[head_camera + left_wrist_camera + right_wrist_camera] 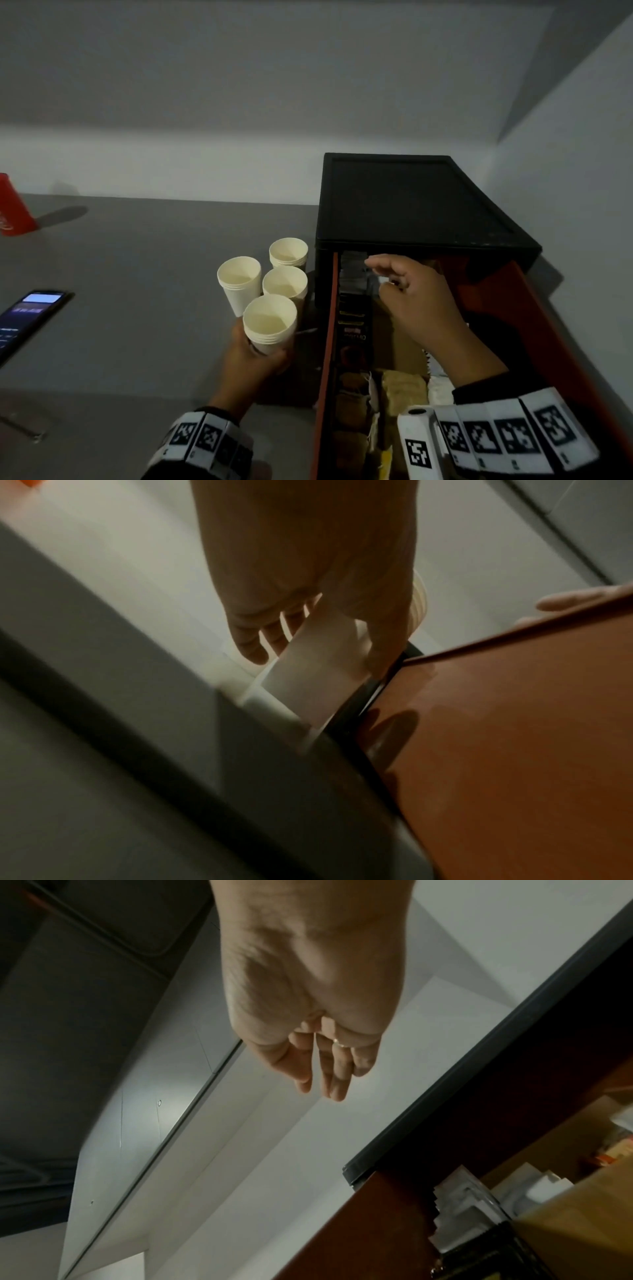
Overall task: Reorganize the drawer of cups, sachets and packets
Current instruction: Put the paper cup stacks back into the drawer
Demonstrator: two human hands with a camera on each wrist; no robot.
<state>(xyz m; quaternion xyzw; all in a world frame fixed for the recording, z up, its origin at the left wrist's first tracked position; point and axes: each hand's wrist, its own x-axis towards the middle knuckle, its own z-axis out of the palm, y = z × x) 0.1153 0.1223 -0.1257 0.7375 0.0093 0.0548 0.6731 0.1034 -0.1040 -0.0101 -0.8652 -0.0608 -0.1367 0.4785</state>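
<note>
My left hand [258,353] grips a stack of white paper cups [269,322] just left of the open orange drawer [326,342]; in the left wrist view the fingers [250,642] wrap the cup stack [315,674] beside the drawer wall [514,737]. Three more cup stacks [286,274] stand on the table behind it. My right hand [394,277] hovers over the drawer's back end near grey sachets [354,270], fingers relaxed and holding nothing [318,1064]. Dark packets [352,329] line the drawer's left side; brown sachets [397,387] and white packets [440,387] lie at the front.
The drawer slides out of a black cabinet [411,205] set against the right wall. A lit phone [30,315] lies at the table's left edge and a red cup [13,209] stands at the far left. Grey tabletop [137,274] stretches between them.
</note>
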